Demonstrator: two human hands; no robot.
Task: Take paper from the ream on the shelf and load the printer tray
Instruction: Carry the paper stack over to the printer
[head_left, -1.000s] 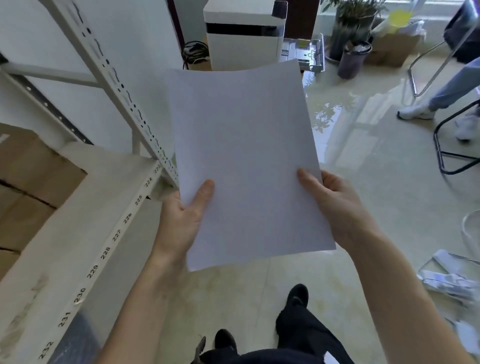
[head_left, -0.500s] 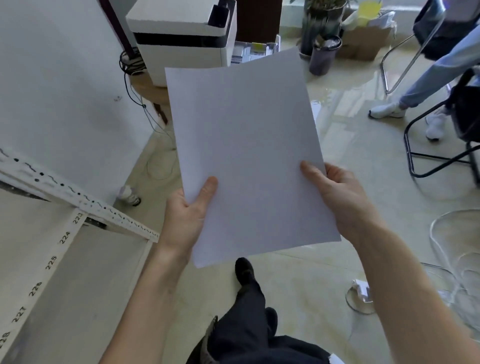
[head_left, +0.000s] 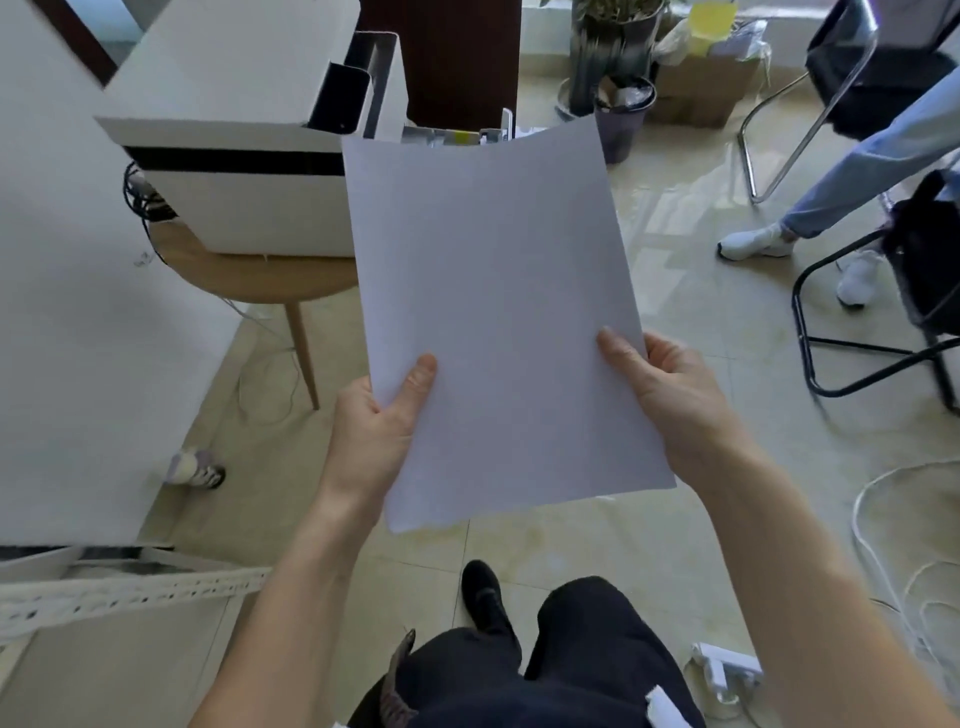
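Note:
I hold white paper (head_left: 493, 312) in front of me with both hands. My left hand (head_left: 371, 436) grips its lower left edge, thumb on top. My right hand (head_left: 670, 400) grips the lower right edge the same way. The white printer (head_left: 234, 135) with a black band stands on a round wooden table (head_left: 244, 278) ahead to the left. Behind the paper's top edge part of the pulled-out printer tray (head_left: 457, 136) shows; most of it is hidden by the paper. The ream is out of view.
A corner of the metal shelf (head_left: 119, 592) is at the lower left, beside a white wall (head_left: 67, 338). Another person's legs (head_left: 831, 192) and black chairs (head_left: 883, 312) stand at the right. A dark bin (head_left: 623, 114), plant and cardboard box are at the back. White cables (head_left: 872, 530) lie on the floor.
I have walked away from the shelf toward the printer, which is now larger and closer. The shelf has slid to the lower left. My grip on the paper is unchanged.

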